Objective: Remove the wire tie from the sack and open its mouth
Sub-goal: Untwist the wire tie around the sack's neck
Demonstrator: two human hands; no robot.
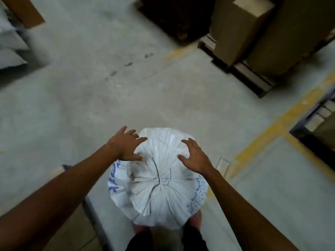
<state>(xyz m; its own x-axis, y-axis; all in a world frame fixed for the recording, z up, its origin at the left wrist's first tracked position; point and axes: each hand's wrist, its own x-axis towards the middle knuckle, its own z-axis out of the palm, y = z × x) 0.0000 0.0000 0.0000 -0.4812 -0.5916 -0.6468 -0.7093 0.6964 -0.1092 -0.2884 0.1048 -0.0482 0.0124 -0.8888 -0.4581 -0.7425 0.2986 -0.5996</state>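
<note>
A white woven sack with blue print stands upright on the concrete floor just in front of my feet. Its top is gathered into pleats that meet at a knot near the middle, where a thin dark wire tie sticks up and away from me. My left hand hovers over the sack's far left edge with fingers spread and nothing in it. My right hand hovers over the far right edge, fingers also apart and curled. Neither hand touches the tie.
Tall cardboard boxes stand on a wooden pallet at the back right. Yellow floor lines run along the right. Pale sacks lie at the far left. A dark frame sits at the right edge.
</note>
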